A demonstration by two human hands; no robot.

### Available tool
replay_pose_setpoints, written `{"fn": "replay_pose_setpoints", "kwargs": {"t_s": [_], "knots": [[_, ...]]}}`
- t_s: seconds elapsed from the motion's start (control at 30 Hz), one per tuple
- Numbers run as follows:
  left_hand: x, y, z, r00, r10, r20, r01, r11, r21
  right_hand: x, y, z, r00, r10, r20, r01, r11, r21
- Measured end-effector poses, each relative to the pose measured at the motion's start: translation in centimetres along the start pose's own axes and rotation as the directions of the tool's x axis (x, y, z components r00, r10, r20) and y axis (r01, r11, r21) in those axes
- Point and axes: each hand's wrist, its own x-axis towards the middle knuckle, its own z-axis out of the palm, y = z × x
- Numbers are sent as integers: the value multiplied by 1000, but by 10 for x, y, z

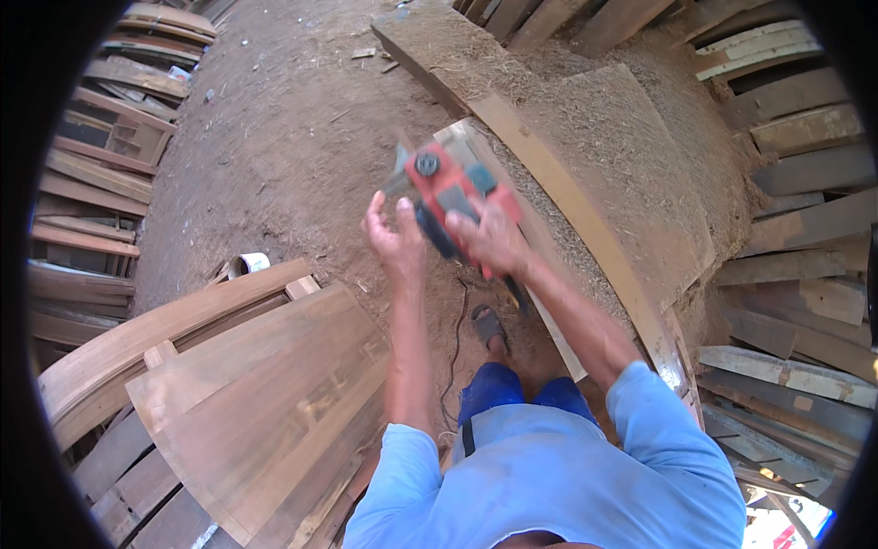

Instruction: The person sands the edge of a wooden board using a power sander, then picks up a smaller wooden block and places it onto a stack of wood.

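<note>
A red electric planer with black and grey parts, slightly blurred, is in front of me above a long pale board. My right hand is closed around its handle. To the planer's left, my left hand has its fingers raised and apart, holding nothing. Whether the planer touches the board I cannot tell. A dark cord runs over the ground near my sandalled foot.
A long curved timber and wood shavings lie to the right. Joined wooden panels stand at the lower left, with a white tub behind them. Stacked planks line both sides, left and right.
</note>
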Motion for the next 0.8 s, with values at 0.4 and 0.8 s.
{"fn": "replay_pose_setpoints", "kwargs": {"t_s": [0.4, 0.8], "knots": [[-42, -49, 93, 738, -500, 453, 610, 782, -129, -182, 88, 81, 926, 246, 288, -250, 968, -23], [-210, -60, 94, 703, -438, 560, 614, 771, -168, -329, 196, 75, 929, 368, -39, -370, 917, -151]]}}
